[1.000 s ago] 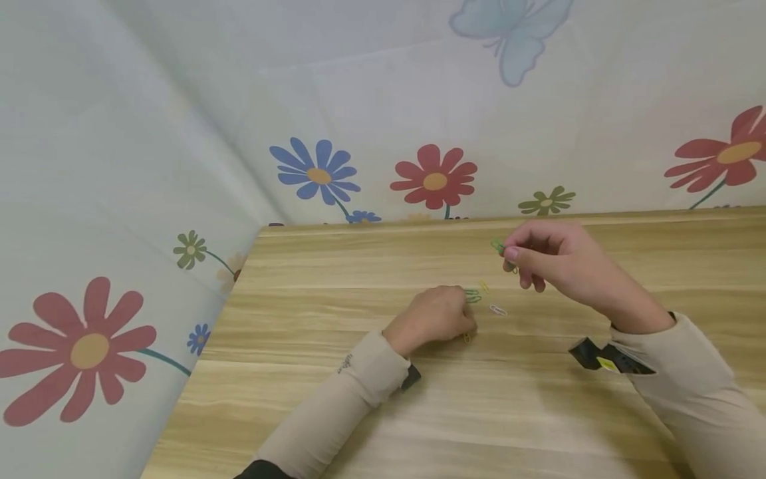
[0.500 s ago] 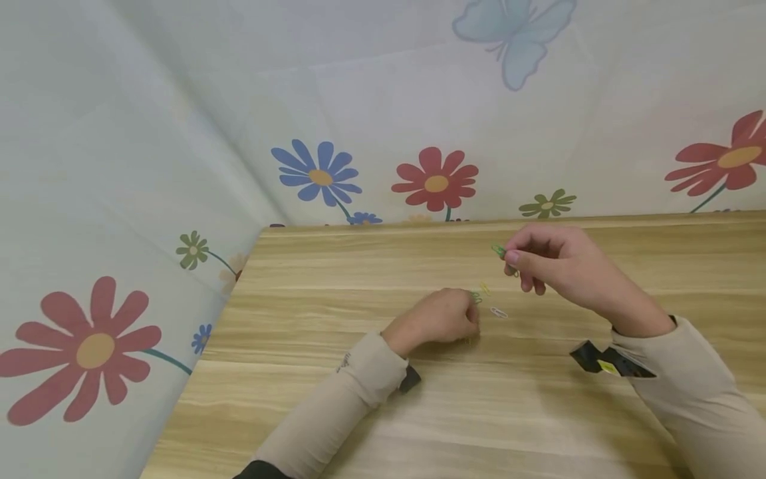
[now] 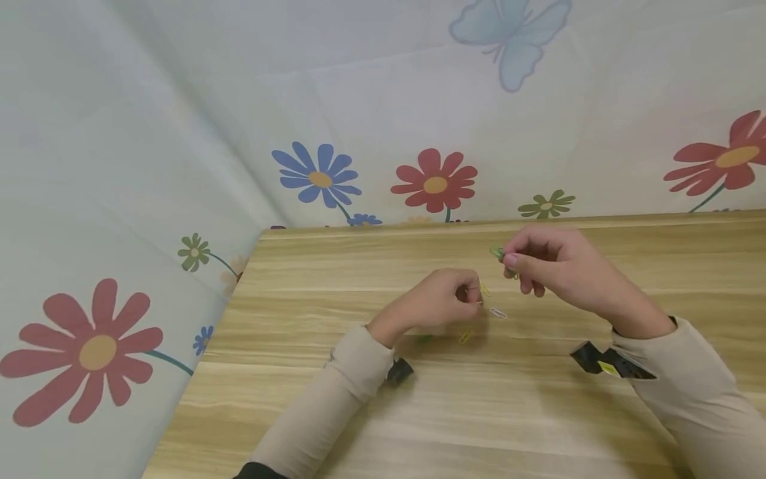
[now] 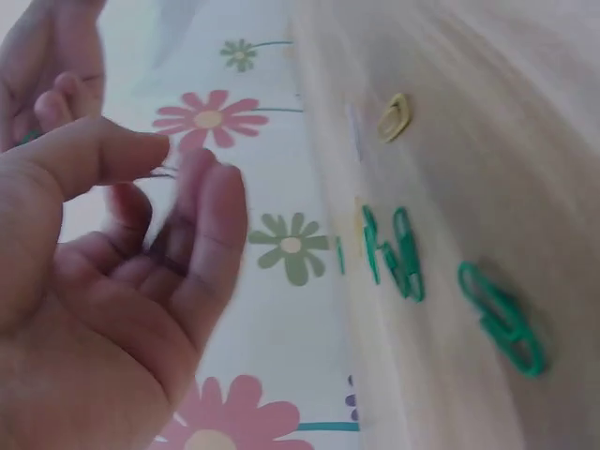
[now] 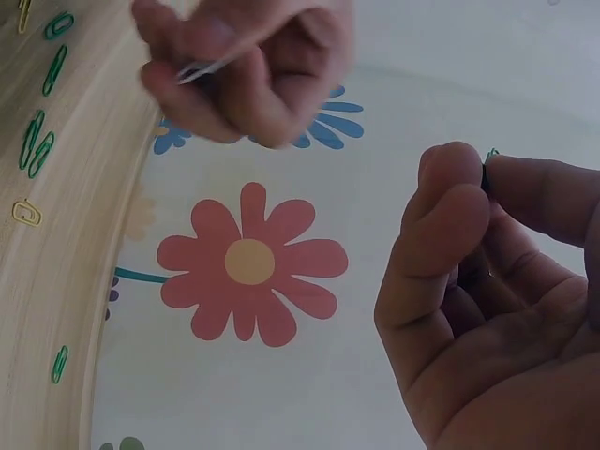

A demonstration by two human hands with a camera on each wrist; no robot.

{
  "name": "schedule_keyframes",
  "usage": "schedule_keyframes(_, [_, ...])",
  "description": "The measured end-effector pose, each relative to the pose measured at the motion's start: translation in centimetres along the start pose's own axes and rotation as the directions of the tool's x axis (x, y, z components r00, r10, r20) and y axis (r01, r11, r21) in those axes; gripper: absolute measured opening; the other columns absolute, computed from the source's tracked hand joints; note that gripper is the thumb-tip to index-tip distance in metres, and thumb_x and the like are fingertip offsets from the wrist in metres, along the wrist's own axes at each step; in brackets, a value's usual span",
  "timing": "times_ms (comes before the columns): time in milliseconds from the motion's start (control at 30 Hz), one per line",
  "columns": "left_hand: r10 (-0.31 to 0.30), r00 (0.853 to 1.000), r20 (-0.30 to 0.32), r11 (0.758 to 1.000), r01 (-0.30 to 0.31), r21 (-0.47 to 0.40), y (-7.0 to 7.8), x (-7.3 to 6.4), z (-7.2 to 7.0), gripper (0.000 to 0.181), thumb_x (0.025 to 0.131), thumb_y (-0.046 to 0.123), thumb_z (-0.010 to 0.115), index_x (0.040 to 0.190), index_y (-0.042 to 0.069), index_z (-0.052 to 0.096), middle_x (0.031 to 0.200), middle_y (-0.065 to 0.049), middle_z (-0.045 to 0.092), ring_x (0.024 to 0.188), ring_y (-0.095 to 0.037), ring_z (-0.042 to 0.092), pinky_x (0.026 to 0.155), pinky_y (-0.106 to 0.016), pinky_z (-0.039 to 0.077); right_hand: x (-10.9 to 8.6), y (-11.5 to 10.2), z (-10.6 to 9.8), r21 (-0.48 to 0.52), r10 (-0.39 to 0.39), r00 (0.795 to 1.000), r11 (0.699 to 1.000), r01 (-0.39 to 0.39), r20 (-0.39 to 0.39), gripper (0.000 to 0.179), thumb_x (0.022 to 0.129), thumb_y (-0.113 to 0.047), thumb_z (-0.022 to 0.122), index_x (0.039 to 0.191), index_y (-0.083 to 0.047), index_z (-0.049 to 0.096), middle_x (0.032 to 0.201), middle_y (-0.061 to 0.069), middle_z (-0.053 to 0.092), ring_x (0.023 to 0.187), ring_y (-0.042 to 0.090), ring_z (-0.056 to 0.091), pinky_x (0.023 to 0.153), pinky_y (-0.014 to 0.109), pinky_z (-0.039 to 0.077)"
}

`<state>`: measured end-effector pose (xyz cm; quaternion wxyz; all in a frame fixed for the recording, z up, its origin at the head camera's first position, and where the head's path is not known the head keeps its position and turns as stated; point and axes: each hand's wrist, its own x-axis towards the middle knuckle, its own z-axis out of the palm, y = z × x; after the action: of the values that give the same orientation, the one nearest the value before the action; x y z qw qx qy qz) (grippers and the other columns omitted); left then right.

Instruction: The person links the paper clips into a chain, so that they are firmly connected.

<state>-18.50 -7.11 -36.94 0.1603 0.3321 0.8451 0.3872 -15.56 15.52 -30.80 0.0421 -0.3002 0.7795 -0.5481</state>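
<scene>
The left hand [image 3: 433,298] is pinching a thin, pale paper clip [image 5: 198,71], the right hand [image 3: 559,269] a green clip [image 3: 497,253], both above the table [image 3: 335,273]. Slim oval loose green clips [image 4: 507,322] and yellow clips [image 4: 397,118] are lying on it.

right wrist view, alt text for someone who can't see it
The left hand pinches a pale paper clip; the right hand pinches something green, mostly hidden. Green clips and yellow clips lie on a wooden table at frame left, beside a floral backdrop.

Soft light, hazy left wrist view.
</scene>
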Motion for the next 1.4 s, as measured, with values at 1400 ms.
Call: schedule_keyframes(1400, [0.099, 0.956, -0.275, 0.781, -0.246, -0.574, 4.4, -2.8, -2.6, 0.011, 0.094, 0.005, 0.057, 0.095, -0.006, 0.060, 0.076, -0.014, 0.058, 0.061, -0.021, 0.061, 0.062, -0.040, 0.055, -0.3, -1.4, 3.0, -0.568, -0.478, 0.855, 0.768, 0.296, -0.200, 0.019, 0.077, 0.003, 0.071, 0.089, -0.011, 0.065, 0.074, -0.009, 0.056, 0.057, 0.001, 0.046, 0.051, 0.015, 0.040])
